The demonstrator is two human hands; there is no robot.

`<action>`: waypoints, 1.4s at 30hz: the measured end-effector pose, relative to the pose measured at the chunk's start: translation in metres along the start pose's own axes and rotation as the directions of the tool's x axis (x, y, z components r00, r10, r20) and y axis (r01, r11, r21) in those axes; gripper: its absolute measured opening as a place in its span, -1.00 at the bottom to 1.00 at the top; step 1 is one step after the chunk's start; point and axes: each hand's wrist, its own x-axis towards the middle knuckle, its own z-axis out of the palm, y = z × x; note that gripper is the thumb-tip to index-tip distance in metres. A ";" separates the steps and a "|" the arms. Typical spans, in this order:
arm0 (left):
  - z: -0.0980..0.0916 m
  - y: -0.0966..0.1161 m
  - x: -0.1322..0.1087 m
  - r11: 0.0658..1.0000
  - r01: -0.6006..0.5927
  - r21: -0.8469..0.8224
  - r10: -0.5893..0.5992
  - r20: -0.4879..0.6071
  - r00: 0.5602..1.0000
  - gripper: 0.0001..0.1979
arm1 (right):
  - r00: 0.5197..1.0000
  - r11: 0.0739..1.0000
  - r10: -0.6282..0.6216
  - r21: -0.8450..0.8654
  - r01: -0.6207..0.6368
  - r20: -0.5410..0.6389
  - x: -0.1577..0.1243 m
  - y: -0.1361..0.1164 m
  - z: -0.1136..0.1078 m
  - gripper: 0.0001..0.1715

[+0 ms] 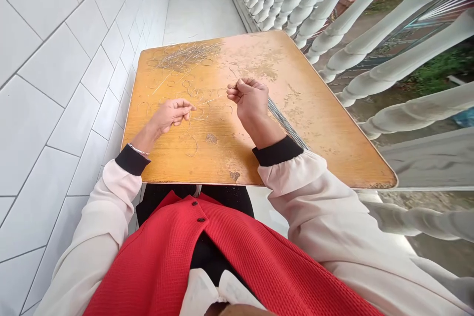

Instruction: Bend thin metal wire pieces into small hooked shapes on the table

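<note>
A thin wire (210, 101) stretches above the table between my two hands, pale and hard to follow along its length. My left hand (171, 116) pinches one end between thumb and fingertips, with a curled end hanging below. Thumb and fingers of my right hand (251, 101) are closed at the other end, and a fine curl rises above them. On the wooden table (237, 148) under the hands lie several loose wire curls (196, 94). A bundle of straight grey wires (287, 123) lies beside my right wrist, partly hidden by the hand and sleeve.
A tangled pile of thin wires (188, 57) lies at the table's far left. A white tiled wall (74, 64) runs along the left side. White balusters (355, 54) line the right, close to the table's edge.
</note>
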 end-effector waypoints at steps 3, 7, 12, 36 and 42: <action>-0.003 -0.006 0.001 0.996 0.045 0.076 -0.047 0.025 0.999 -0.80 | 0.997 0.997 -0.073 -0.028 0.073 -0.027 0.012 0.002 -0.013 -0.66; -0.007 -0.011 -0.003 0.983 0.012 0.184 -0.014 0.014 1.000 -0.81 | 0.988 0.987 -0.147 -0.065 0.144 -0.038 0.017 0.004 -0.021 -0.68; -0.005 -0.019 -0.006 0.862 -0.060 0.504 0.072 -0.003 0.997 -0.83 | 0.986 0.985 -0.156 -0.078 0.152 -0.053 0.013 0.007 -0.018 -0.67; 0.007 -0.022 -0.009 0.934 -0.007 0.358 0.006 0.005 1.000 -0.85 | 0.916 0.979 0.159 -0.180 -0.097 0.368 -0.056 0.006 0.021 -0.73; -0.002 -0.015 -0.013 0.954 -0.039 0.296 0.037 0.013 0.999 -0.83 | 0.868 0.964 0.216 -0.238 -0.118 0.447 -0.049 0.002 0.013 -0.66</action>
